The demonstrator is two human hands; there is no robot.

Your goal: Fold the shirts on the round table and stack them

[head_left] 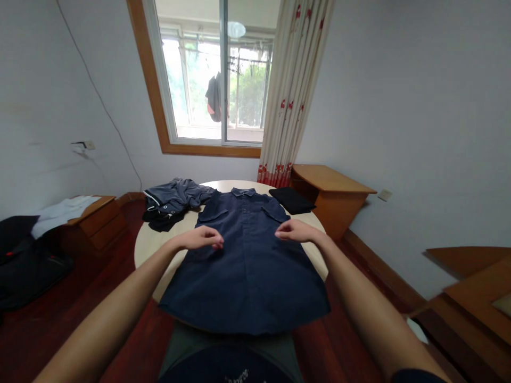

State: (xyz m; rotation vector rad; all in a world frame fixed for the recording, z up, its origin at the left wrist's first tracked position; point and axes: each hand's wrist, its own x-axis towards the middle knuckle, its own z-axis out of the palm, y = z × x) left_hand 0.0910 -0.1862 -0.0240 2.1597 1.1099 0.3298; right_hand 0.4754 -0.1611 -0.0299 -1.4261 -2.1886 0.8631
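Observation:
A dark navy button-up shirt point(245, 266) lies spread face up, its collar point(243, 192) at the far end and its hem hanging over the near edge of a round, pale table point(144, 247). Its short sleeves seem to be turned inward over the front. Over the shirt's left side is my left hand point(203, 238), loosely curled, with a gap between thumb and fingers. My right hand point(297, 230) hovers at the right side, bent at the wrist, fingers loosely curved. No cloth shows in either hand; whether the fingertips touch the shirt is unclear.
Crumpled grey and black clothes point(175, 199) lie at the table's far left; a folded black garment point(292, 200) sits at far right. Behind stand a wooden desk point(335, 183), a patterned curtain point(293, 96) and a window. A low wooden cabinet point(106, 223) is at left.

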